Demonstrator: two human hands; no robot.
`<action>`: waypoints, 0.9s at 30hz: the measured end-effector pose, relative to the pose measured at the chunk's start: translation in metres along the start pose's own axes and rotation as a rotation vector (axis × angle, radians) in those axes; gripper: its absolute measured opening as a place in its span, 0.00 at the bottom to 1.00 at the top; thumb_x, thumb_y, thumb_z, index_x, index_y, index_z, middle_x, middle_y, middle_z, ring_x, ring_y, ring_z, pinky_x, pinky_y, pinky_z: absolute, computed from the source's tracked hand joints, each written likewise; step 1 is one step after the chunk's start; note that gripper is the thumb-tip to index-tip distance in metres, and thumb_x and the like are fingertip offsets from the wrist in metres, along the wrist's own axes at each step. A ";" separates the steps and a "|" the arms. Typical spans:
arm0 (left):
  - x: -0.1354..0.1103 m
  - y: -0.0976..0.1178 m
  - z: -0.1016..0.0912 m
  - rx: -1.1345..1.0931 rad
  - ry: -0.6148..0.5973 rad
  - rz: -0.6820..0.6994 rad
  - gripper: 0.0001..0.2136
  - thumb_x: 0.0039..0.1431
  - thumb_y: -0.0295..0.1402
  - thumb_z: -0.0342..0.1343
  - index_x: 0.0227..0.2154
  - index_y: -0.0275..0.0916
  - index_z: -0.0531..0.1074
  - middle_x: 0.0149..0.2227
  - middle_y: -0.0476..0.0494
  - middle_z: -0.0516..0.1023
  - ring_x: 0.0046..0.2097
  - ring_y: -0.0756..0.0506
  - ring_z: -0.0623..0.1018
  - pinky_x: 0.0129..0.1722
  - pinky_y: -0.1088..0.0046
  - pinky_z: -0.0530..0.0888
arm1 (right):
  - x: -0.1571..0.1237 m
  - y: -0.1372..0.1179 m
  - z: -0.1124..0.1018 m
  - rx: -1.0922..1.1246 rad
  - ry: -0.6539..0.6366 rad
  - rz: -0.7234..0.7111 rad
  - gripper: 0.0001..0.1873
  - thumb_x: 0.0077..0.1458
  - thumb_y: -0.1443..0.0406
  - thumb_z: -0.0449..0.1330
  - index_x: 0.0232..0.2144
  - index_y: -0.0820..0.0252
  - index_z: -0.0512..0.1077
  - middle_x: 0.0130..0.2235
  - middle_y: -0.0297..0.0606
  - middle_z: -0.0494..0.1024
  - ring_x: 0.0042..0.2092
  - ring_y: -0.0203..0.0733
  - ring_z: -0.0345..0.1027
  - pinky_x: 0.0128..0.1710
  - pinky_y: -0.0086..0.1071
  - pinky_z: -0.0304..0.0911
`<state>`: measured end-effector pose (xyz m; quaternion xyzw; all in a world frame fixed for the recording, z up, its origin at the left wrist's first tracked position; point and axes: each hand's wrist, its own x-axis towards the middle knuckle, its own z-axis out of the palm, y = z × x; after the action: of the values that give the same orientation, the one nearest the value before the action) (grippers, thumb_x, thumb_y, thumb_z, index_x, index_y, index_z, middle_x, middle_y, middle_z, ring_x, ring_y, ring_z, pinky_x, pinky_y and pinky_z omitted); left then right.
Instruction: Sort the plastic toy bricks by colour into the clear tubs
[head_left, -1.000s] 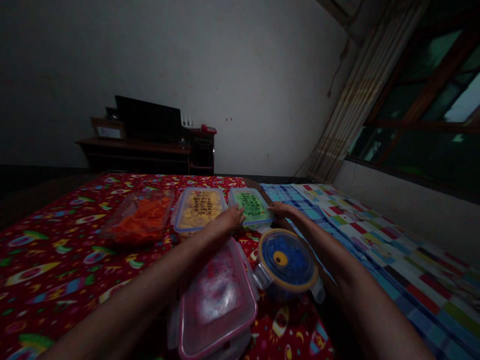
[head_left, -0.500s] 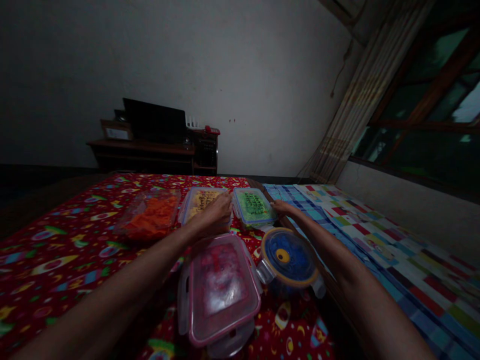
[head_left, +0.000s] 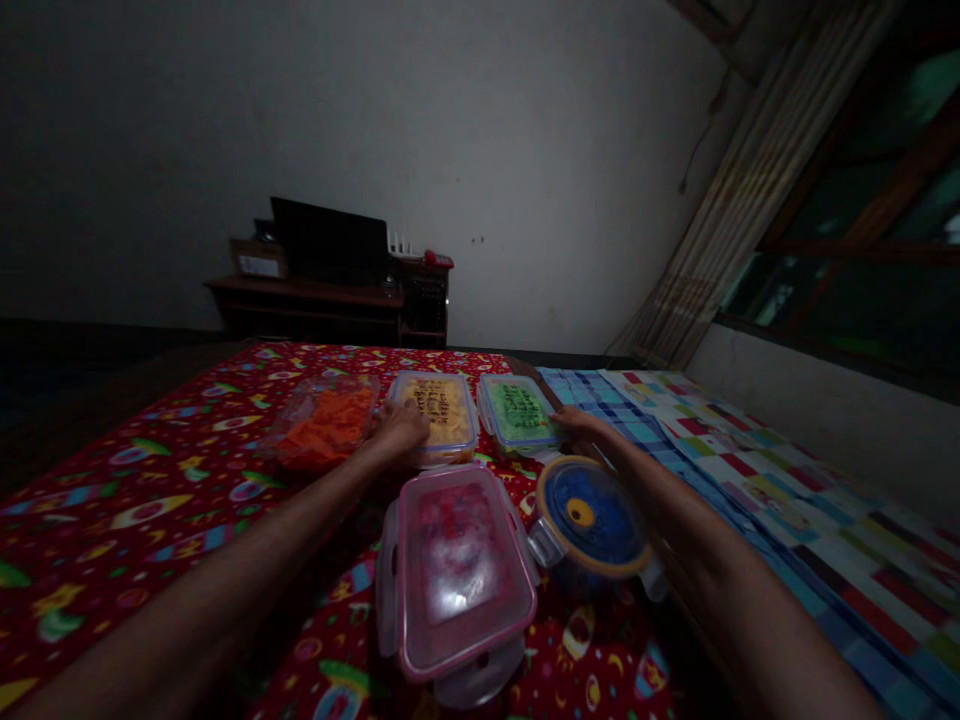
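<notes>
Yellow box (head_left: 448, 418) sat at 12 o'clock from pink box (head_left: 465, 570). Left hand (head_left: 403, 432) at yellow box's 8 o'clock edge, right hand (head_left: 579, 422) at 3 o'clock edge of green box (head_left: 519, 412); couldn't tell if either pinched. Looked light, stiff, bit slippery; side rims seemed best to hold.

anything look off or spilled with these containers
Slightly: the front flap of the pink-rimmed box sticks outward, as do the clips on the round blue container, so both look unlatched. No spill shows around the yellow-filled box or green-filled box.
</notes>
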<state>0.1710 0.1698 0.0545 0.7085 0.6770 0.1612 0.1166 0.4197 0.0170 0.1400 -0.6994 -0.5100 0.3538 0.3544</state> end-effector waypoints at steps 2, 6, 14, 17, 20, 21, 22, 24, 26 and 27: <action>0.000 0.002 0.000 0.016 0.002 -0.066 0.20 0.60 0.38 0.48 0.52 0.30 0.65 0.54 0.21 0.67 0.55 0.28 0.70 0.47 0.54 0.70 | 0.021 0.012 -0.001 -0.015 0.002 -0.014 0.15 0.58 0.58 0.52 0.45 0.54 0.71 0.39 0.41 0.79 0.42 0.47 0.73 0.32 0.29 0.70; 0.003 0.005 0.001 0.019 -0.019 -0.110 0.22 0.60 0.41 0.47 0.53 0.32 0.66 0.55 0.23 0.67 0.53 0.28 0.72 0.45 0.56 0.71 | 0.048 0.041 -0.008 -0.024 -0.019 -0.046 0.13 0.56 0.57 0.56 0.40 0.56 0.71 0.34 0.40 0.77 0.39 0.45 0.73 0.32 0.29 0.71; 0.002 0.012 0.002 0.002 -0.012 -0.054 0.24 0.59 0.43 0.48 0.53 0.33 0.67 0.56 0.25 0.67 0.52 0.32 0.74 0.46 0.62 0.71 | 0.102 0.065 -0.009 0.006 -0.047 -0.041 0.08 0.57 0.64 0.56 0.33 0.66 0.67 0.29 0.42 0.75 0.28 0.37 0.68 0.24 0.25 0.65; -0.001 0.014 0.003 -0.008 -0.009 -0.030 0.23 0.59 0.44 0.48 0.51 0.33 0.68 0.55 0.26 0.69 0.50 0.34 0.75 0.45 0.65 0.72 | 0.108 0.068 -0.009 0.007 -0.045 -0.054 0.07 0.57 0.64 0.56 0.32 0.65 0.66 0.29 0.40 0.74 0.27 0.36 0.67 0.24 0.25 0.64; -0.003 0.014 0.004 -0.019 -0.001 -0.005 0.23 0.59 0.44 0.49 0.52 0.32 0.67 0.54 0.26 0.70 0.51 0.34 0.75 0.46 0.65 0.71 | 0.107 0.073 -0.009 0.020 -0.045 -0.087 0.06 0.57 0.64 0.56 0.31 0.63 0.66 0.30 0.39 0.73 0.28 0.35 0.67 0.25 0.24 0.64; -0.004 0.015 0.004 -0.021 0.001 -0.002 0.23 0.59 0.44 0.49 0.52 0.32 0.67 0.54 0.26 0.70 0.51 0.34 0.75 0.46 0.65 0.71 | 0.107 0.074 -0.009 0.023 -0.043 -0.097 0.07 0.58 0.64 0.55 0.30 0.63 0.66 0.29 0.39 0.73 0.29 0.35 0.67 0.25 0.24 0.64; -0.004 0.015 0.004 -0.024 0.002 0.000 0.23 0.60 0.43 0.49 0.52 0.32 0.67 0.53 0.25 0.70 0.51 0.33 0.74 0.46 0.64 0.71 | 0.107 0.075 -0.008 0.025 -0.040 -0.106 0.07 0.58 0.64 0.54 0.30 0.63 0.66 0.29 0.39 0.72 0.30 0.36 0.67 0.26 0.23 0.64; -0.006 0.015 0.005 -0.028 0.003 0.006 0.23 0.60 0.43 0.48 0.52 0.31 0.67 0.54 0.24 0.70 0.52 0.32 0.74 0.46 0.63 0.71 | 0.105 0.077 -0.007 0.027 -0.030 -0.122 0.07 0.58 0.65 0.53 0.30 0.63 0.66 0.30 0.39 0.72 0.31 0.36 0.67 0.26 0.23 0.65; -0.008 0.016 0.006 -0.027 0.012 0.018 0.23 0.61 0.42 0.47 0.53 0.30 0.67 0.55 0.22 0.68 0.53 0.30 0.73 0.47 0.60 0.71 | 0.101 0.078 -0.007 0.025 -0.020 -0.129 0.08 0.58 0.64 0.53 0.30 0.63 0.66 0.30 0.39 0.71 0.32 0.37 0.67 0.26 0.24 0.65; -0.010 0.016 0.006 -0.024 0.019 0.028 0.23 0.61 0.42 0.47 0.52 0.29 0.67 0.55 0.21 0.68 0.53 0.29 0.72 0.48 0.58 0.70 | 0.098 0.077 -0.007 0.021 -0.015 -0.130 0.07 0.57 0.63 0.53 0.31 0.63 0.66 0.29 0.38 0.71 0.32 0.37 0.67 0.27 0.24 0.65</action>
<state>0.1875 0.1588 0.0547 0.7148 0.6662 0.1779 0.1165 0.4836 0.0926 0.0643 -0.6584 -0.5532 0.3406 0.3800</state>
